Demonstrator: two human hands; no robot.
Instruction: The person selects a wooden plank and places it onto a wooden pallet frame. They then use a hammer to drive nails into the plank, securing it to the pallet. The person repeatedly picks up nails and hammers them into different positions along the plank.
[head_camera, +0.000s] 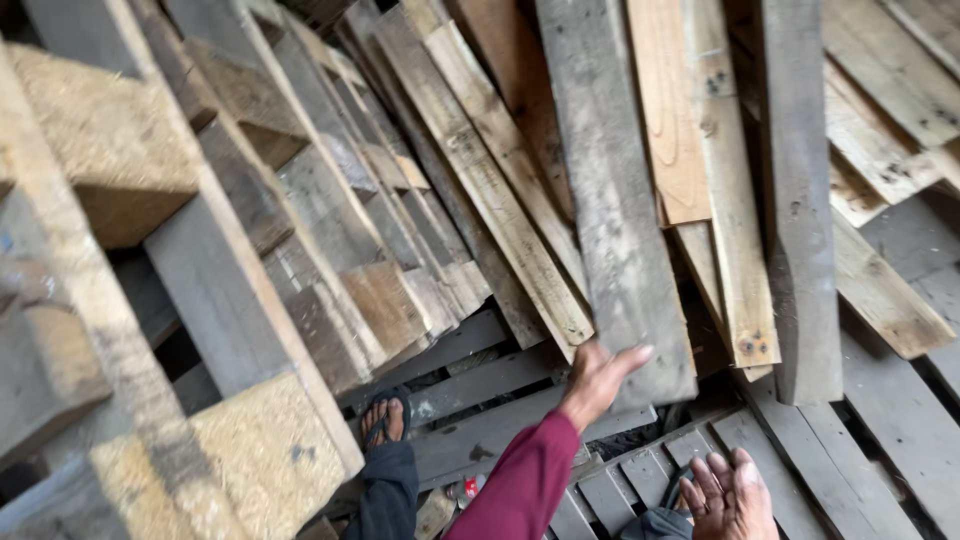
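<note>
Your left hand presses against the lower end of a grey weathered plank, fingers spread and flat on its face, not wrapped around it. That plank leans steeply from 12 o'clock down to about 5 o'clock of the frame's middle, its foot on the pallet floor. Your right hand hangs at 5 o'clock, palm up, fingers loosely curled and holding nothing.

With only a flat palm on it, the plank could slide or tip sideways. The paler nail-marked board and the dark board at its 3 o'clock lean loosely in the same heap, so they may follow it down. Your sandalled foot at 7 o'clock is exposed, close to where the boards end, and a slat gap could catch it.
</note>
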